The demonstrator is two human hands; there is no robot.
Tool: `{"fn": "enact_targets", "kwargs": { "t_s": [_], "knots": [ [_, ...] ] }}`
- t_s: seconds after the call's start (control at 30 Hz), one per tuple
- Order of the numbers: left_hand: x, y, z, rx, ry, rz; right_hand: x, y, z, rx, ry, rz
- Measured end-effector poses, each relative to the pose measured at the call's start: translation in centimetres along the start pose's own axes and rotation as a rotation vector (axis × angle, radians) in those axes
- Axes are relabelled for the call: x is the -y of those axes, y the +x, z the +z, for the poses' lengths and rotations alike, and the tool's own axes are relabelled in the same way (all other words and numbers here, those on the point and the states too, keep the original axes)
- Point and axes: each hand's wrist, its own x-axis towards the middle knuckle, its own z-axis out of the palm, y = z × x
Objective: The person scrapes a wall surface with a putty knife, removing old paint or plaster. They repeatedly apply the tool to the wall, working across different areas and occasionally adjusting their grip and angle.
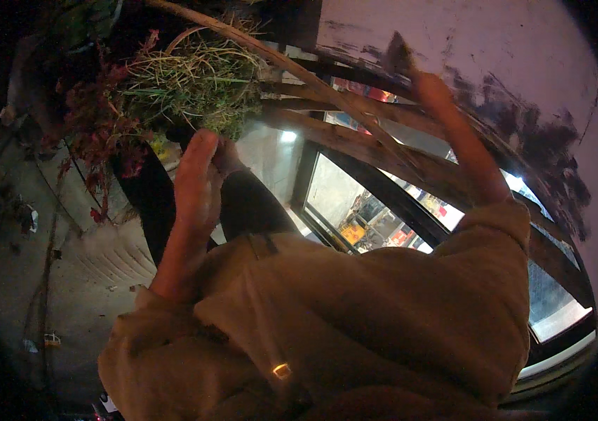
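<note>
My right hand (431, 90) is raised at the upper right, close to a pale wall (516, 49) with dark smears. It is closed on a dark, flat tool with a pointed, triangular end (399, 55); its exact kind is hard to make out. Above my legs, my left hand (200, 151) lies just below a clump of green and yellowish grass (197, 81). Its fingers are mostly hidden in the dim light, so whether it grips anything does not show. A reddish leafy plant (106, 126) is at its left.
Wooden slats (383, 151) cross from the grass toward the right, with a long thin pole (257, 45) over them. Behind them, framed glass (337, 186) shows a lit interior. A grey paved floor (95, 259) with small litter lies on the left.
</note>
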Motion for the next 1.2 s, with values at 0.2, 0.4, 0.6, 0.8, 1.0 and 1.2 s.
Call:
{"fn": "enact_targets", "kwargs": {
  "t_s": [0.2,0.4,0.6,0.8,1.0,1.2],
  "knots": [
    [-1.4,-0.3,-0.2,-0.127,0.058,-0.005,2.5,7.4,8.6,0.006,0.030,0.020],
    [-1.6,-0.2,-0.3,-0.050,0.046,0.070,0.4,0.5,-1.2,0.030,0.017,0.037],
    [-1.6,0.7,0.8,-0.107,0.015,0.036,1.3,9.1,5.4,0.100,0.088,-0.003],
    [-1.6,1.0,-1.9,-0.191,0.012,0.034,7.8,19.5,13.0,0.029,0.197,0.046],
    [-1.6,0.8,-2.1,-0.185,0.030,0.047,6.4,15.1,8.0,0.064,0.078,-0.171],
    [-1.0,1.6,-0.7,-0.097,-0.010,0.054,-1.3,12.8,8.2,0.101,0.002,-0.138]
  ]
}}
